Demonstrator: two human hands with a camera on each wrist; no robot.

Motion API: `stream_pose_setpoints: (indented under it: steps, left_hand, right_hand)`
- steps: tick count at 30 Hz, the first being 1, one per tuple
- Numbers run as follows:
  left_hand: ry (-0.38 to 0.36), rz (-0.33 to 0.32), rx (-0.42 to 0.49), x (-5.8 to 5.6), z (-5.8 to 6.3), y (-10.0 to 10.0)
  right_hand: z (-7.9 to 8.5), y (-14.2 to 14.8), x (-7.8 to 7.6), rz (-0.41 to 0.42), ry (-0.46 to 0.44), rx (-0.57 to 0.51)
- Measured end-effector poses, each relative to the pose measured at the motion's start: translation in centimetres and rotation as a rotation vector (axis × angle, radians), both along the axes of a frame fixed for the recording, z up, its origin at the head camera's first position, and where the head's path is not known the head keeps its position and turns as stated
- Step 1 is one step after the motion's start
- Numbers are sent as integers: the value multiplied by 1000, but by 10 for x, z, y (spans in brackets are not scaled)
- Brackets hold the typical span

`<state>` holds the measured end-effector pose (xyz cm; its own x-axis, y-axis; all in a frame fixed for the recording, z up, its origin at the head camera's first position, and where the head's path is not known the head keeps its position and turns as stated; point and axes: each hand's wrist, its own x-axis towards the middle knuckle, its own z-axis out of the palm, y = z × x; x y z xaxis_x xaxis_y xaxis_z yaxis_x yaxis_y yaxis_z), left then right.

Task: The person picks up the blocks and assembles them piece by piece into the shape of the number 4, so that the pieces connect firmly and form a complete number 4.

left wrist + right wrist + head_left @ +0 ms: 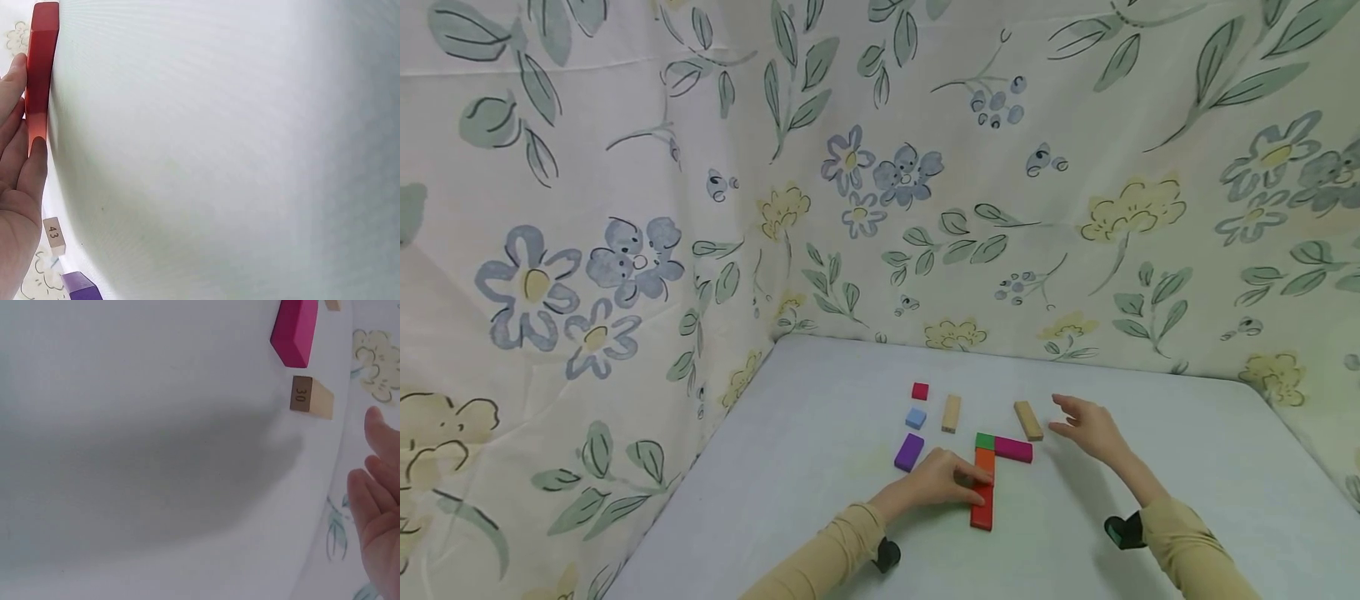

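The red oblong block (982,518), aligned with an orange oblong block (984,459) on the white surface (842,375), is pinched by the left hand (934,481); the row could be skewed by uneven pressure (the right hand (1093,429) is spread, empty, near a tan wooden block (1028,421)).

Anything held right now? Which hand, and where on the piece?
The left hand touches the red block towards its end by the orange block; whether it grips can't be told. The right hand holds nothing.
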<state>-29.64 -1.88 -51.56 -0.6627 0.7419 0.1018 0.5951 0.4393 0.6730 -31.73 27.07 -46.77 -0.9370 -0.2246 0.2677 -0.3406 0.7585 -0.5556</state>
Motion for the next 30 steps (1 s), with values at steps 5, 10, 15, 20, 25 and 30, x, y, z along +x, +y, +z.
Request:
stream_pose_setpoints:
  steps: [5, 10, 15, 20, 25, 30]
  left_hand:
    - [13, -6, 0, 0, 1, 0]
    - [15, -10, 4, 0, -1, 1]
    - [6, 4, 3, 0, -1, 1]
    - [-4, 0, -5, 0, -1, 0]
    - [-9, -6, -4, 0, -1, 0]
    - [9, -9, -8, -1, -2, -1]
  right_hand:
    - [0, 6, -7, 41, -46, 17]
    - [-2, 10, -12, 88, -91, 32]
    - [-2, 10, -18, 144, -118, 64]
    - [-4, 8, -24, 161, -168, 101]
    - [-5, 6, -29, 178, -185, 155]
    - [-5, 1, -32, 172, -187, 205]
